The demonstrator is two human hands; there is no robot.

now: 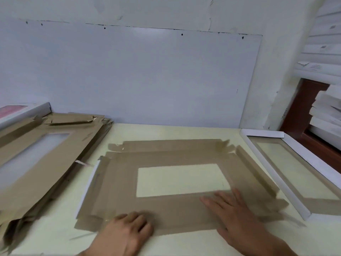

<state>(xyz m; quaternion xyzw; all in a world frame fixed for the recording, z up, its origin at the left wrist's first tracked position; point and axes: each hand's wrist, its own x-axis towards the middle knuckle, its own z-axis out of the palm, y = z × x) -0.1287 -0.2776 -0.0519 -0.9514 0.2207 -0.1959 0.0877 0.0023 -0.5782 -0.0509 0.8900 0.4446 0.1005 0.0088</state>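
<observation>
A flat frame covered in brown paper tape (166,157) lies on the pale table in front of me, with a rectangular opening in its middle showing the table. My right hand (234,213) lies flat, fingers straight, on the frame's near right strip. At the near left corner of the frame my left hand (127,231) rests with its fingers curled down onto the tape. Whether it holds anything is hidden under the fingers.
A stack of similar brown-taped frames (42,159) lies at the left. A white-edged frame with glass (295,163) lies at the right. A whiteboard (147,76) leans on the wall behind. White boxes (326,111) are stacked at the far right.
</observation>
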